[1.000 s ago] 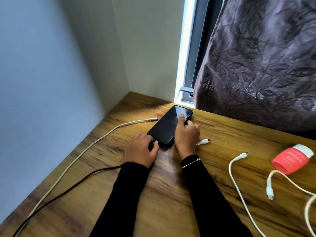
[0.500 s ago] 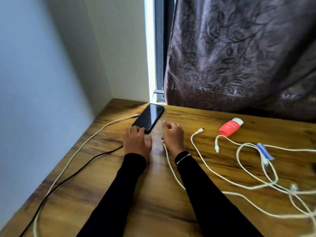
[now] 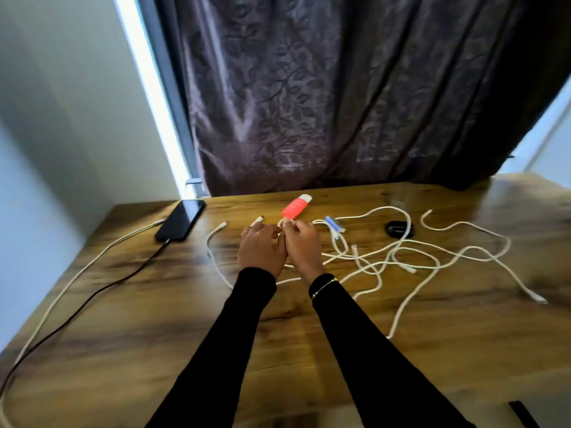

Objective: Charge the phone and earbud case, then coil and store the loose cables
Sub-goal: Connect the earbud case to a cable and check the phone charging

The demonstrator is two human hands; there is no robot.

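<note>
Hands meet mid-table: right hand (image 3: 301, 247) pinches a white cable (image 3: 364, 261) end; left hand's (image 3: 261, 248) grip unclear. Phone (image 3: 181, 219) plugged in; no readable writing.

The phone (image 3: 180, 220) lies at the desk's (image 3: 154, 335) far left corner; loose cables (image 3: 401, 254) sprawl right, the earbud case (image 3: 398, 229) among them.

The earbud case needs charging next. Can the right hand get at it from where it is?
Probably yes: the earbud case lies in the open right of the right hand, though a white cable crosses it.
</note>
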